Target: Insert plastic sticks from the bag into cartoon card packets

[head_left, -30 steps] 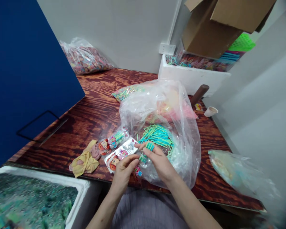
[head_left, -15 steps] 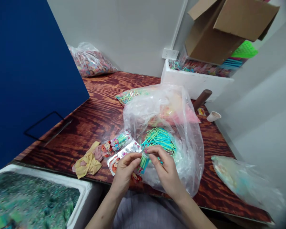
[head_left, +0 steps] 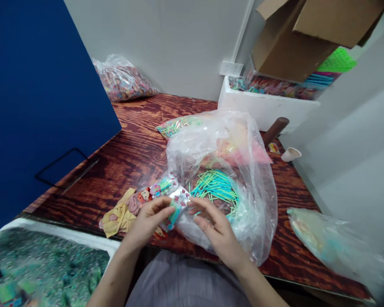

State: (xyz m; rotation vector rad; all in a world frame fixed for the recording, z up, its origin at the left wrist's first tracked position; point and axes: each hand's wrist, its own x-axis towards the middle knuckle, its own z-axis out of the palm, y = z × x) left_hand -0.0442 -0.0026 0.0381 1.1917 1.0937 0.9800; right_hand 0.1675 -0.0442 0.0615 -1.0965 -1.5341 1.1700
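My left hand (head_left: 152,219) pinches a small clear packet (head_left: 173,216) of green and blue sticks, somewhat blurred, between thumb and fingers. To the right, my right hand (head_left: 216,226) has its thumb and curled fingers apart, with nothing visible between them. Its fingertips are close to the printed white packets (head_left: 181,195) with hearts, which my left hand partly covers. Behind those lies a filled packet (head_left: 160,187) of sticks with a red-haired cartoon figure. A loose pile of green and blue sticks (head_left: 216,185) rests in the mouth of a large clear plastic bag (head_left: 265,213) beyond my right hand.
Yellow and pink cloths (head_left: 121,217) lie on the left of the wooden table (head_left: 134,145). A foam box (head_left: 51,232) of greenish goods is at lower left. A blue panel (head_left: 45,94), a brown roller (head_left: 277,130), a paper cup (head_left: 290,154) and a tied plastic bag (head_left: 320,243) surround the area.
My left hand has moved left with the stick packet. The right hand has come off the packet's top, so the two hands are now farther apart.
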